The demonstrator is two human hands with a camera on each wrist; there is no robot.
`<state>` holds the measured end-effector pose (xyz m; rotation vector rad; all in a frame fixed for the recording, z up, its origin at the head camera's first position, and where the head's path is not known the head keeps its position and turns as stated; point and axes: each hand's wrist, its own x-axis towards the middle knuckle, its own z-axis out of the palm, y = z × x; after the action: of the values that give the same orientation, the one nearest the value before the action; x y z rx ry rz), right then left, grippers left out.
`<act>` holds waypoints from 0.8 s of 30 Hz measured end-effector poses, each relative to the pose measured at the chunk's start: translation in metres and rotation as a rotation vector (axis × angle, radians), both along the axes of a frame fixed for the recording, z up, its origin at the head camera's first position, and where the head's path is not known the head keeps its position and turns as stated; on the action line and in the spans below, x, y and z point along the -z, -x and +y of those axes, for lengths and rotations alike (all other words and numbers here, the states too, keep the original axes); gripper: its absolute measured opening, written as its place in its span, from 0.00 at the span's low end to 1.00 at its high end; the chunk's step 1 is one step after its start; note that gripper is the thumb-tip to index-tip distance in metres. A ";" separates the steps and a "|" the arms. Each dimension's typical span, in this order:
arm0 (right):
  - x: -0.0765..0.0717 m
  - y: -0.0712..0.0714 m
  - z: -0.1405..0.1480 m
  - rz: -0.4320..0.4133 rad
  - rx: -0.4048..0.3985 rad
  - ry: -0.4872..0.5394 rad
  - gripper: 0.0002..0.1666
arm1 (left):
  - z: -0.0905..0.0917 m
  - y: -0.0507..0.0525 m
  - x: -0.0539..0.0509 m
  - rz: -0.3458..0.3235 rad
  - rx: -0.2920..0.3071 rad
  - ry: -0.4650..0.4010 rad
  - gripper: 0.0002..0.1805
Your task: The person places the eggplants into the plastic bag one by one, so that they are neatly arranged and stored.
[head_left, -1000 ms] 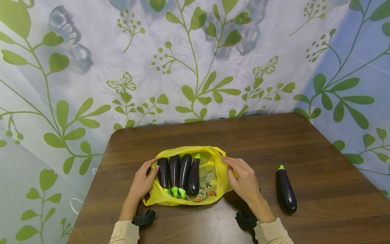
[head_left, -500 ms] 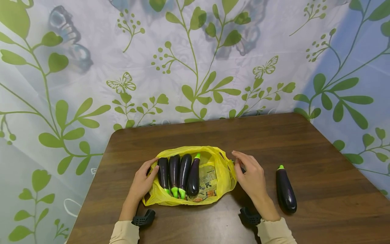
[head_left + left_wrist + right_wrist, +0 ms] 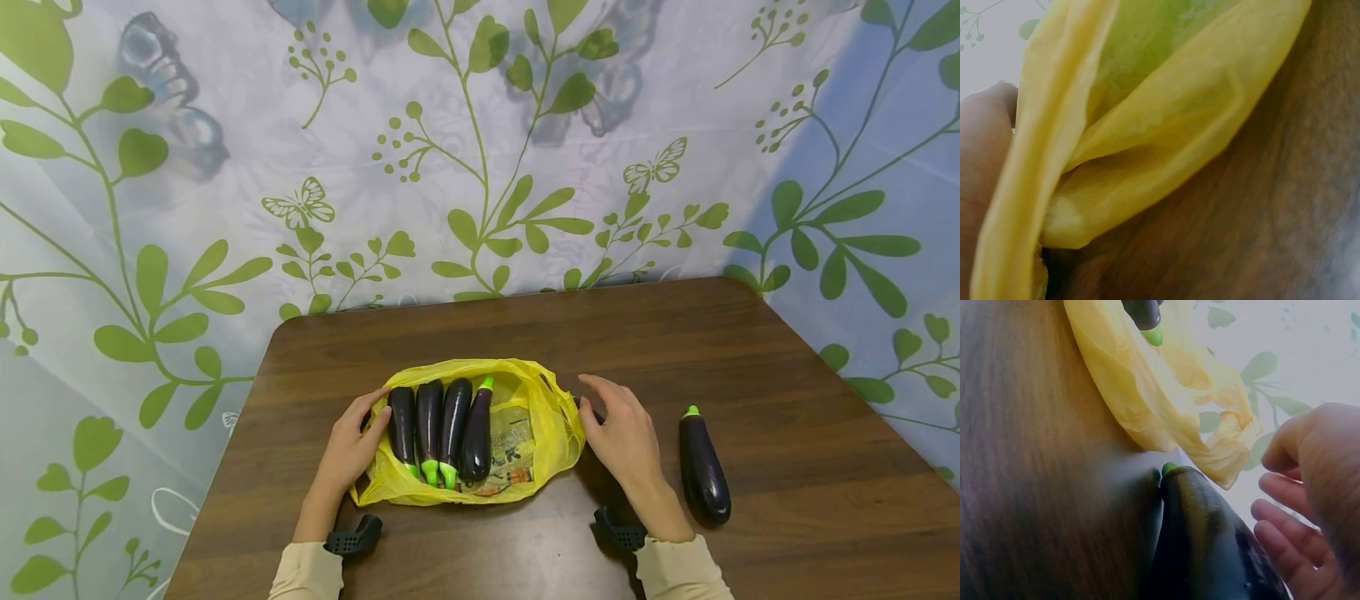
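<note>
A yellow plastic bag (image 3: pixel 557 433) lies on the table with its mouth spread. Several dark purple eggplants (image 3: pixel 453 421) lie side by side inside it, most with green stem ends towards me. My left hand (image 3: pixel 351 442) grips the bag's left edge, thumb over the rim; in the left wrist view yellow folds (image 3: pixel 1166 125) cover most of it. Just off the bag's right side is my right hand (image 3: pixel 622 433), fingers loosely bent with nothing in them. Below that hand lies another eggplant (image 3: pixel 1210 544), largely hidden from the head view, its green tip near the bag.
One more eggplant (image 3: pixel 703 467) lies on the brown wooden table (image 3: pixel 795 400) to the right. A patterned cloth backdrop (image 3: pixel 480 150) hangs behind the table. Black wrist-worn devices (image 3: pixel 354 537) sit below both hands. Printed paper or lettering (image 3: pixel 512 450) shows inside the bag.
My right hand has let go of the bag's right edge and moved a little to the right. The bag's right side has sagged outward. My left hand has stayed in place.
</note>
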<state>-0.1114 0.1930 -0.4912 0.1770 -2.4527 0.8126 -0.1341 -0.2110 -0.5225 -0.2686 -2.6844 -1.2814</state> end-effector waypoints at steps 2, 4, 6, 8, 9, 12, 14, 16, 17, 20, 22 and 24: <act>0.000 0.000 0.000 -0.035 0.004 -0.012 0.21 | 0.000 0.000 0.000 -0.001 0.000 0.001 0.26; 0.000 0.000 0.000 -0.070 0.006 -0.021 0.21 | 0.000 0.000 0.000 -0.003 0.001 0.000 0.26; 0.000 -0.001 -0.001 -0.101 0.007 -0.027 0.21 | 0.000 0.001 0.000 -0.004 0.001 -0.002 0.26; 0.000 -0.001 -0.001 -0.131 0.007 -0.029 0.22 | 0.000 0.001 0.001 -0.003 0.000 -0.005 0.25; 0.000 -0.001 -0.001 -0.145 0.005 -0.032 0.22 | 0.000 0.001 0.001 -0.002 0.001 -0.005 0.25; 0.001 -0.002 -0.002 -0.183 -0.002 -0.043 0.23 | 0.000 0.001 0.001 0.001 0.001 -0.006 0.25; 0.001 -0.002 -0.002 -0.198 -0.009 -0.048 0.23 | -0.001 0.001 0.002 0.001 -0.001 -0.004 0.25; 0.002 -0.001 -0.003 -0.208 -0.014 -0.053 0.24 | -0.001 0.001 0.002 -0.002 0.000 -0.004 0.26; 0.002 -0.001 -0.003 -0.210 -0.016 -0.054 0.24 | -0.001 0.001 0.002 -0.004 0.000 -0.004 0.26; 0.004 -0.001 -0.002 -0.220 -0.019 -0.060 0.24 | -0.001 0.001 0.002 -0.007 0.000 -0.002 0.26; 0.005 0.000 -0.002 -0.226 -0.019 -0.065 0.24 | -0.001 0.001 0.002 -0.004 0.002 -0.002 0.26; 0.006 0.000 -0.002 -0.235 -0.018 -0.068 0.25 | -0.001 0.001 0.003 -0.001 0.003 -0.002 0.26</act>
<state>-0.1110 0.1915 -0.4972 0.1349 -2.7045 0.7969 -0.1353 -0.2117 -0.5251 -0.2719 -2.6842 -1.2849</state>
